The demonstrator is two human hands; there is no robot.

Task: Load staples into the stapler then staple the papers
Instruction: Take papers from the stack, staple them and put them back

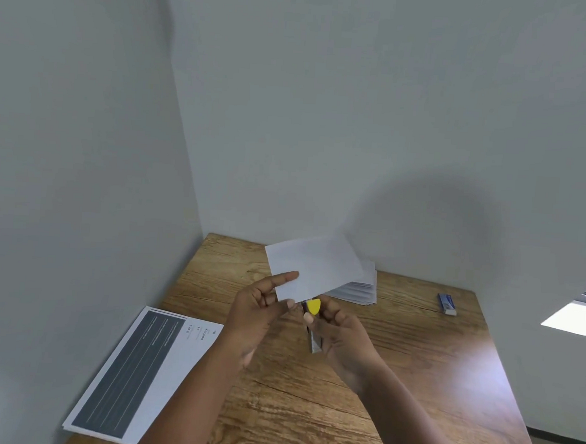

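My left hand (262, 304) pinches the lower left corner of a small set of white papers (316, 271), held up above the wooden table (413, 359). My right hand (343, 338) grips a small stapler (313, 314) with a yellow tip and a silver metal body, its front end right at the papers' lower edge. Behind the held papers, a stack of white papers (359, 287) lies on the table near the wall.
A printed sheet with a dark grey panel (138, 373) lies at the table's left edge, overhanging slightly. A blue and white staple box (447, 304) sits at the far right by the wall. Walls close the table in at the left and back.
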